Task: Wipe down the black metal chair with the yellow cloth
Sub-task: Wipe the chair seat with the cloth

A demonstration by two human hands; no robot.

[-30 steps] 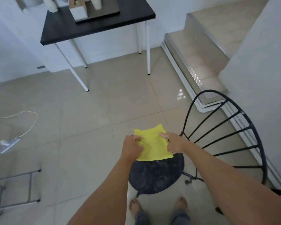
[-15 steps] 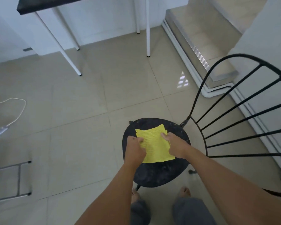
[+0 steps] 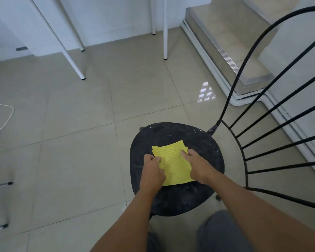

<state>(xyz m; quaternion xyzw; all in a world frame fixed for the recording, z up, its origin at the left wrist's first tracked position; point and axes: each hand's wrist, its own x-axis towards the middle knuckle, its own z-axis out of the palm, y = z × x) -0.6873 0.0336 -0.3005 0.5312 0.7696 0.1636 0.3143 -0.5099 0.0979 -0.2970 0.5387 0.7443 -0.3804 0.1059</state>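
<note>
Yellow cloth on black chair, edges hidden in pinching left hand and right hand.

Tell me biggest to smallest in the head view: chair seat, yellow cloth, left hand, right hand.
1. Black chair seat
2. Yellow cloth
3. Left hand and right hand: they look alike, so tied.

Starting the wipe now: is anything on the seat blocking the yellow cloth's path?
Nothing visible. The yellow cloth lies on the chair seat, left hand gripping its edge, right hand on it; only pale specks around.
</note>
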